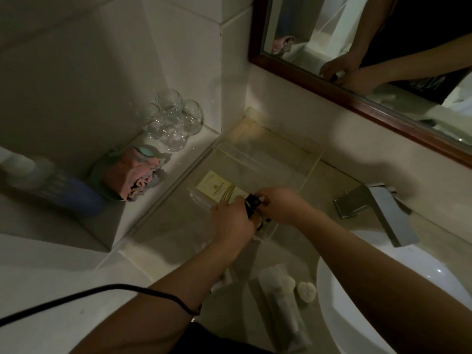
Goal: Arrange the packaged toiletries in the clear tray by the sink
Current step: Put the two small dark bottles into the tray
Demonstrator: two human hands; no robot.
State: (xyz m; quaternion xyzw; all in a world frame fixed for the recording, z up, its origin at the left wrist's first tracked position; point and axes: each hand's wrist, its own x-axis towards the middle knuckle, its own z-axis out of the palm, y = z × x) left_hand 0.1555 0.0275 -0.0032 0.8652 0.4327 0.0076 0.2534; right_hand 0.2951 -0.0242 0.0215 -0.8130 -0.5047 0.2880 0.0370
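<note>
Both hands, left (231, 222) and right (282, 208), pinch a small dark item (252, 203) over the clear tray (270, 159).

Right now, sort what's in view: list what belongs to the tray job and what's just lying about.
Job: tray; cream packet in it; dark item, pinched by left hand and right hand; wrapped packets still outside it.
Lying about: glasses; folded cloth; blue bottle; tap; mirror.
</note>
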